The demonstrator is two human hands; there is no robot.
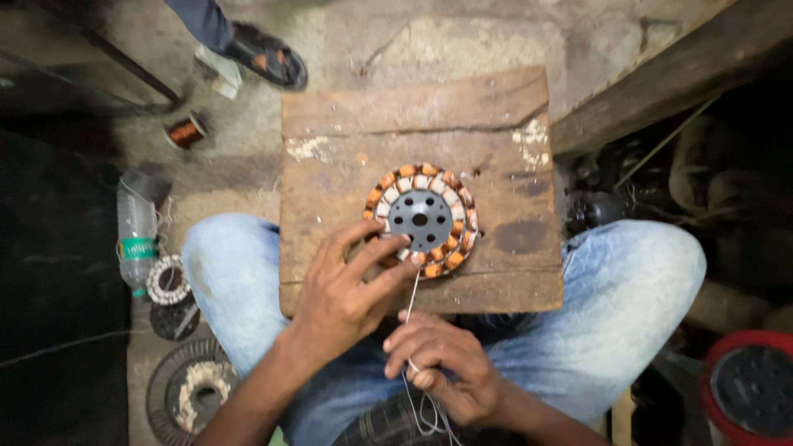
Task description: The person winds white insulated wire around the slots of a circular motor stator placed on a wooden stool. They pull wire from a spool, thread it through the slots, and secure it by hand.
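Stator [421, 220] with copper windings sits flat on wooden board [413, 132] across our knees. Our left hand [343, 289] spread, fingertips pressing stator's near-left rim. Our right hand [442, 363] below board edge, pinching thin wire [410, 297] running up to stator. Plastic bottle [136, 235], copper spool [186, 130] on floor left.

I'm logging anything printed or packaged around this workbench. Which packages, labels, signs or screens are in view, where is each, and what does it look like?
Plastic bottle: lying on the floor left of the person's knee, clear and crumpled, with a green and white label band around its middle.
Small pale packet or scrap: on the floor at the top, beside another person's sandalled foot; too blurred to tell more.
No signs or screens are in view.
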